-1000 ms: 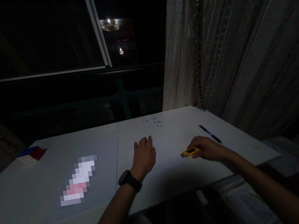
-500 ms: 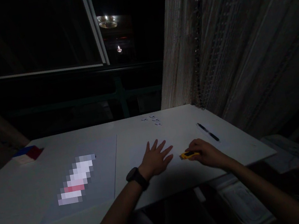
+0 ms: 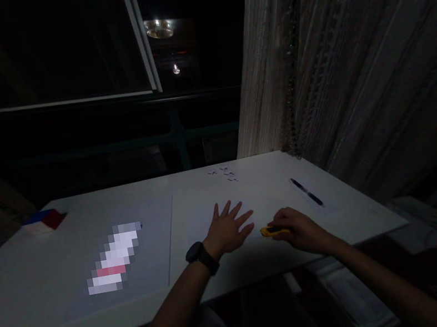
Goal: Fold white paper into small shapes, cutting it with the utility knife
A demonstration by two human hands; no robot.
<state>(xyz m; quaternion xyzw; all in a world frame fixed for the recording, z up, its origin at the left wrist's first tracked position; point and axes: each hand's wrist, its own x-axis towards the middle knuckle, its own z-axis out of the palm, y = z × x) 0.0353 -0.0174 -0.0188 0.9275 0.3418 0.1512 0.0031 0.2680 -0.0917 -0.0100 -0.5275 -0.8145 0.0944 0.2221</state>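
Fingers spread, my left hand lies flat over a pale sheet of paper on the white table; a dark watch is on that wrist. My right hand is closed around a yellow and black utility knife, its front end pointing left toward my left hand's fingertips. Whether the blade is out is too dark to tell. Beyond the right hand a black pen rests on a small pale piece of paper. Several small cut paper bits lie near the table's far edge.
To the left is a large pale sheet or board with a pixelated phone-shaped object on it. A blue, red and white box stands at the far left. Curtains hang behind the right side, beside a dark window.
The knife's tip has shifted slightly left and down, closer to my left hand, and the right hand has turned a little. My left hand keeps its place. The whole view has shifted slightly.
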